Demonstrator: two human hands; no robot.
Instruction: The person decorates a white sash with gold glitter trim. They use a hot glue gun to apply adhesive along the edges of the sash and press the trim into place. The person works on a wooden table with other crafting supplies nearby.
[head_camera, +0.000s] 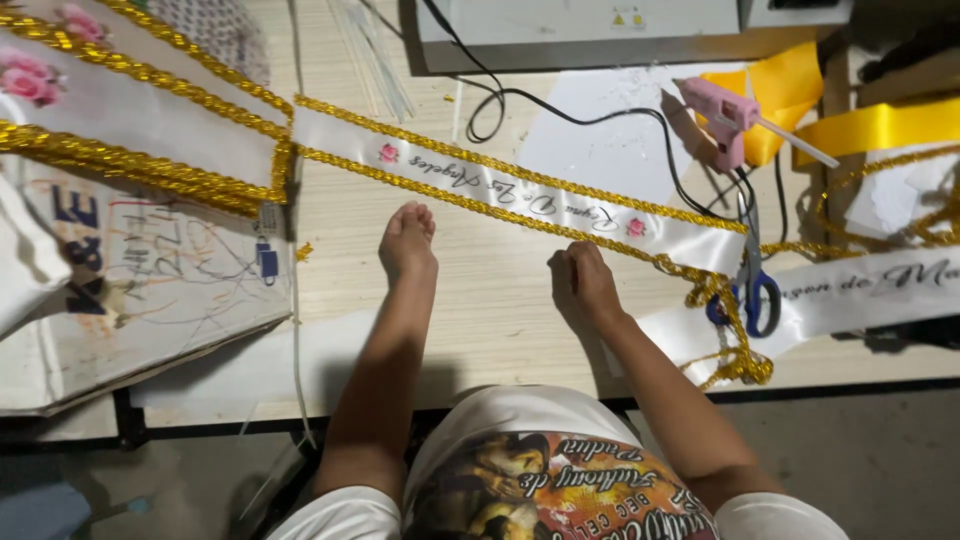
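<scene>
Bright overhead light, sharp tabletop, dark floor, slight wide-angle edge bending

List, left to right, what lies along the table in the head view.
Scribbled cardboard → left hand → right hand → scissors → yellow ribbon

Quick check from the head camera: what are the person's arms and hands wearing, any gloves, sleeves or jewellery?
Both are bare: the left hand and right hand show no gloves, rings, watch or bracelets. Short white sleeves cover only the shoulders, belonging to a white T-shirt with a dark printed picture on the front.
</scene>
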